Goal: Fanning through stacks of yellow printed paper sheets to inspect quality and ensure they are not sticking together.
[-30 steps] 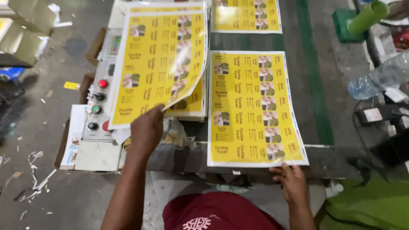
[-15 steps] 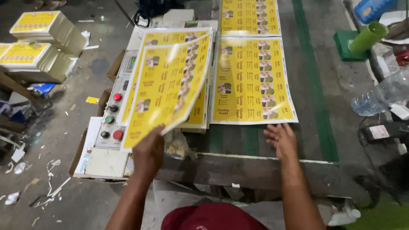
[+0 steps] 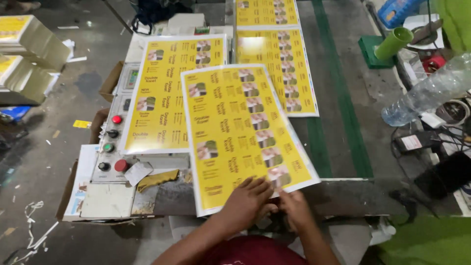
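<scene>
Both hands now together at the near edge of the worktop (image 3: 338, 64), on one yellow printed sheet (image 3: 245, 132). Half a second back: left hand alone lifting that sheet, curled and raised over the stack, right hand flat on a different sheet further right. Now lowered, lying tilted, its near corner overhanging the worktop's near edge, its far left part overlapping the stack of yellow sheets (image 3: 169, 93) at the left edge.

Left hand (image 3: 248, 201) on top of the sheet's near edge, fingers (image 3: 257, 185) spread slightly and pressed flat on the yellow print. Right hand (image 3: 294, 208) just beside it, touching, fingers curled at the sheet's near edge; whether pinching the paper or only resting against it, cannot tell.

Second printed sheet (image 3: 279, 68), earlier under the right hand, now further up the worktop, toward the far edge, partly covered by the held sheet. Third sheet (image 3: 265, 12) beyond it at the far edge.

Control panel (image 3: 113, 147) with red, green and black buttons at the near left corner, unchanged. Green stripe (image 3: 338, 98) running along the worktop right of the sheets. Clear plastic bottle (image 3: 427, 93) and green cup (image 3: 392, 41) off the right edge.
</scene>
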